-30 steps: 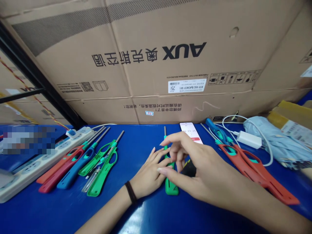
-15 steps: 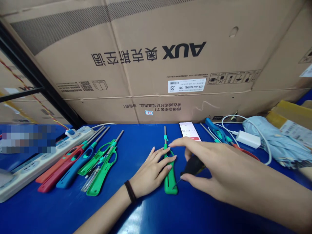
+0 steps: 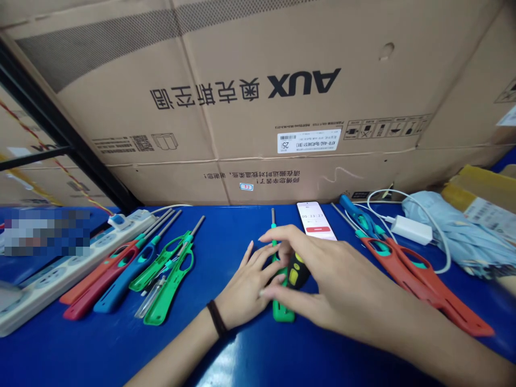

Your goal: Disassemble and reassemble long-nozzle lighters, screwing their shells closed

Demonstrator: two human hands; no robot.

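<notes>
A green long-nosed lighter (image 3: 281,310) lies lengthwise on the blue table (image 3: 242,355), its metal nozzle (image 3: 273,216) pointing away from me. My left hand (image 3: 246,287) rests flat on the table with its fingers spread, pressing against the lighter's left side. My right hand (image 3: 322,279) hovers over the lighter's middle, its fingers curled round the black-and-yellow handle of a screwdriver (image 3: 297,270). The screwdriver's tip is hidden behind my fingers.
Several red, blue and green lighters (image 3: 133,269) lie at the left beside a white power strip (image 3: 60,269). Red and blue lighters (image 3: 419,279) lie at the right. A phone (image 3: 315,220) showing a timer, a white charger (image 3: 411,230) and a big cardboard box (image 3: 258,97) stand behind.
My right hand has swung the screwdriver from low over the lighter's base up and left over its middle, so the handle's yellow marks now show. My left hand stayed in place.
</notes>
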